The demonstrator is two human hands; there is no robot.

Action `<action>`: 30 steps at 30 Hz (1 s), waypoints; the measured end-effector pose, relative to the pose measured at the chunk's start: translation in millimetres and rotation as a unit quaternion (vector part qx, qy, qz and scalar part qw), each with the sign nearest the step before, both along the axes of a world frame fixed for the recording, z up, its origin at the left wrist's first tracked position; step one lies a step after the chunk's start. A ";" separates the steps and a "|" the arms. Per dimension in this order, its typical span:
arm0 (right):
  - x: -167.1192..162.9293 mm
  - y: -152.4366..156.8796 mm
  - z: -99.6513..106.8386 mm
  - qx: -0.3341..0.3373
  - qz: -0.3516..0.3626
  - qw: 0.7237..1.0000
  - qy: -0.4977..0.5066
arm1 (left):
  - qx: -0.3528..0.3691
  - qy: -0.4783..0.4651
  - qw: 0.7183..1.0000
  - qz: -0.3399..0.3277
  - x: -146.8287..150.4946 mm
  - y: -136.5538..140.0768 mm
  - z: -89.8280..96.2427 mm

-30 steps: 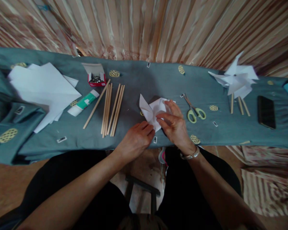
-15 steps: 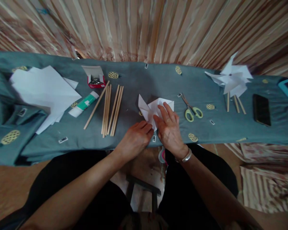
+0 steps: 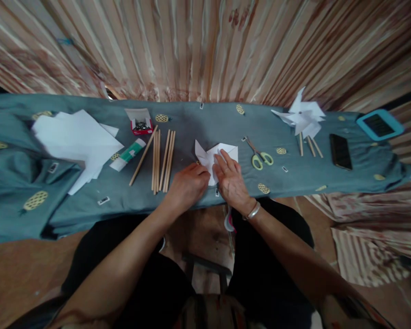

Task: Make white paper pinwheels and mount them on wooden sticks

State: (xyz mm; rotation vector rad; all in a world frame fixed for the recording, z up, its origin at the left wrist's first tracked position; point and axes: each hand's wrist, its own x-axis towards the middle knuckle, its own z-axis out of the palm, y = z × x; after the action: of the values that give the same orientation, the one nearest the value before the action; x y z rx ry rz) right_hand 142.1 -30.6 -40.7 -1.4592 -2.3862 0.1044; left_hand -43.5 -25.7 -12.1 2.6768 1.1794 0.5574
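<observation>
A partly folded white paper pinwheel (image 3: 209, 160) lies on the cloth in front of me, one pointed blade standing up at its left. My left hand (image 3: 189, 186) is closed at its lower left edge, with fingertips pinching the paper; the exact grip is partly hidden. Spread over the paper's right part, my right hand (image 3: 231, 183) presses down with its fingers stretched out and apart. Green-handled scissors (image 3: 258, 157) rest just right of the pinwheel. Several wooden sticks (image 3: 162, 162) lie left of my left hand.
Leftward are a glue stick (image 3: 128, 155), an open red box (image 3: 141, 127) of small metal pieces and white paper sheets (image 3: 75, 137). Finished pinwheels (image 3: 303, 118) on sticks, a phone (image 3: 341, 151) and a blue-framed device (image 3: 380, 124) lie at right. A curtain (image 3: 178, 50) hangs behind.
The camera view has turned a little to the right, showing more of the blue-framed device. Both hands stay on the paper pinwheel in nearly the same pose.
</observation>
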 end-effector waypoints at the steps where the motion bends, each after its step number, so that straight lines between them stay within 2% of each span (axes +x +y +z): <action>1: -0.1 0.5 1.9 -0.004 0.001 1.000 0.000 | 0.013 -0.021 1.000 0.011 -3.9 2.2 1.0; 5: 2.1 2.5 5.5 -0.006 0.002 1.000 -0.015 | 0.038 -0.092 0.994 0.055 -18.5 11.9 5.1; 12: 0.6 -1.2 1.0 -0.008 -0.019 1.000 -0.011 | 0.026 -0.151 0.981 0.121 -26.5 23.9 12.7; 21: 4.3 -4.8 -5.5 -0.004 -0.034 0.999 -0.026 | 0.020 -0.188 0.973 0.131 -19.2 28.2 23.4; 30: 1.7 -0.8 -2.6 -0.005 -0.046 0.999 0.003 | 0.023 -0.199 0.972 0.122 -16.0 29.9 22.9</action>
State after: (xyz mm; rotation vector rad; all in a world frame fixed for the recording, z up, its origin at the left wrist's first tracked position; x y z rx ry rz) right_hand 143.7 -31.4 -43.2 -1.5688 -2.3130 0.0985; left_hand -59.5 4.2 10.7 2.3090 1.3847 1.1094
